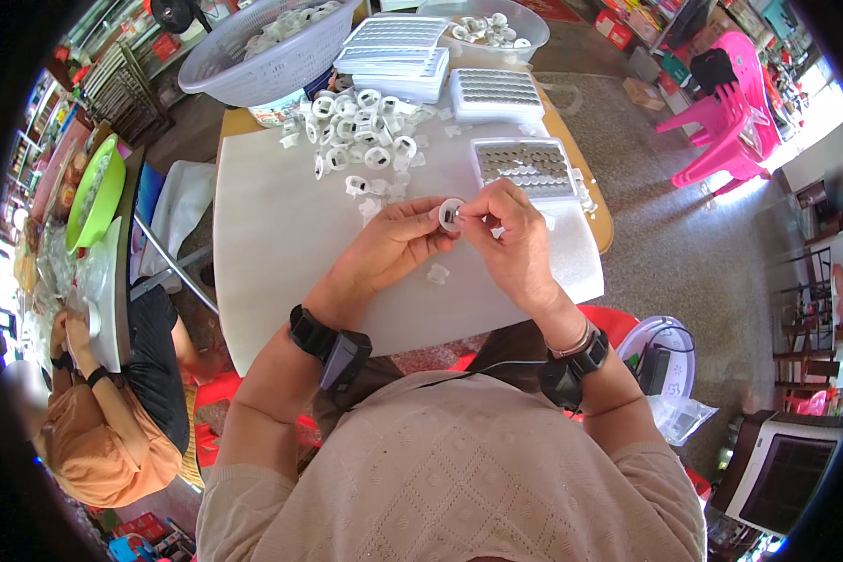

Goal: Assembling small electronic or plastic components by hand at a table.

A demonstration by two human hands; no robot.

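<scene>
A small white round plastic part (449, 208) with a dark slot in its middle is held above the table. My left hand (398, 242) grips its left edge between thumb and fingers. At its right side, my right hand (513, 239) has thumb and forefinger pinched together against it; whatever they pinch is too small to make out. Just beyond my right hand lies a clear tray (479, 170) with rows of small round metal discs. A heap of similar white round parts (363, 126) spreads beyond my left hand. One small translucent piece (437, 273) lies near me.
Stacked white trays (393, 64) and another tray stack (496, 110) stand at the table's far side. Behind are a large grey basket (244, 82) and a clear bowl (534, 33) of parts. A co-worker (112, 440) sits at left; pink chairs (735, 122) stand at right.
</scene>
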